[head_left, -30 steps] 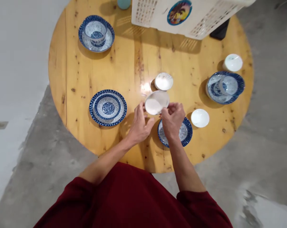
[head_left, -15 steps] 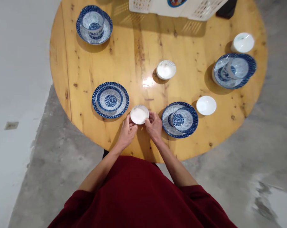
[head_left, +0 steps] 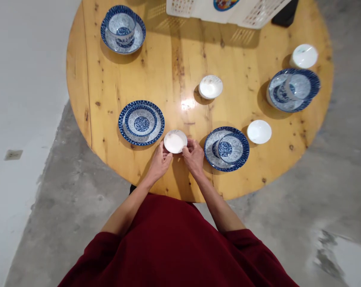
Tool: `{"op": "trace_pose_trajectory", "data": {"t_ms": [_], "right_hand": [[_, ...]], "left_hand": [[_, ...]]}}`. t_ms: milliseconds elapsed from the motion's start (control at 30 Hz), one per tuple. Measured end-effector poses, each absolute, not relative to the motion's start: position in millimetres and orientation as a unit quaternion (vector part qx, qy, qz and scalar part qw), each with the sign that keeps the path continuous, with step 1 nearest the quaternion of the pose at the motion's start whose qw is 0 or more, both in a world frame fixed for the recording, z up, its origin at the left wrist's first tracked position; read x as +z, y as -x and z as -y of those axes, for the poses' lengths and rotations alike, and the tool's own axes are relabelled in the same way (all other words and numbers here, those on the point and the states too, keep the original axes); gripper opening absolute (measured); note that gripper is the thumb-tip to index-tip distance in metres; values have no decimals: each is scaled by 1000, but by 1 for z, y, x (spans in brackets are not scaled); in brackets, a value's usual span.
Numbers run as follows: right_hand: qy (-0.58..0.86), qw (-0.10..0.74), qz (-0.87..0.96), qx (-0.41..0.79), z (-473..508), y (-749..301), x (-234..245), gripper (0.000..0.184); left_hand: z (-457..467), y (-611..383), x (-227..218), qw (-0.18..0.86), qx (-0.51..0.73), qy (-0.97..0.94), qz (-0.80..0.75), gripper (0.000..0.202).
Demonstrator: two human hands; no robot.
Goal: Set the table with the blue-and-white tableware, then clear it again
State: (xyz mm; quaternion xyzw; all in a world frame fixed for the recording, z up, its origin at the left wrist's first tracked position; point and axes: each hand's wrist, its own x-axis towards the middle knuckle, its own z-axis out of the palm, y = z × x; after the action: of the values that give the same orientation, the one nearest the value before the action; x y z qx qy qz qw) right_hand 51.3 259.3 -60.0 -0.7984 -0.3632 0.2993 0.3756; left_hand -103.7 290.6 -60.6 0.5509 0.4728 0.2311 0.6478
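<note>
A small white bowl (head_left: 175, 142) is between my two hands near the table's front edge. My left hand (head_left: 160, 161) holds its left side, fingers curled underneath and thumb near the rim. On the other side my right hand (head_left: 194, 156) pinches the rim between thumb and fingers. To the left lies a blue-and-white plate (head_left: 123, 133) with a smaller patterned dish (head_left: 141, 124) on it. Close to my right hand is another blue-patterned plate (head_left: 212, 156), on which a bowl (head_left: 231, 149) sits tilted.
White bowls stand on the wooden table (head_left: 162, 83): one mid-table (head_left: 210, 87), one at right (head_left: 259, 132), one farther back (head_left: 304, 56). Patterned bowls rest in dishes at back left (head_left: 123, 32) and right (head_left: 294, 89). A white basket (head_left: 195, 12) and a black object (head_left: 285, 15) are behind.
The white bowl has risen very slightly in the view, still between both hands. The camera view has shifted a little; the other dishes keep their places on the table.
</note>
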Motion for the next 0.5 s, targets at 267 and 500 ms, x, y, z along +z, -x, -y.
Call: {"op": "trace_pose_trajectory", "data": {"t_ms": [267, 500], "right_hand": [[802, 374, 361, 296, -256, -52, -64, 41], [808, 365, 350, 300, -256, -50, -62, 41]], "left_hand": [[-288, 105, -63, 651, 226, -557, -463, 75], [-289, 106, -64, 653, 219, -565, -454, 74]]}}
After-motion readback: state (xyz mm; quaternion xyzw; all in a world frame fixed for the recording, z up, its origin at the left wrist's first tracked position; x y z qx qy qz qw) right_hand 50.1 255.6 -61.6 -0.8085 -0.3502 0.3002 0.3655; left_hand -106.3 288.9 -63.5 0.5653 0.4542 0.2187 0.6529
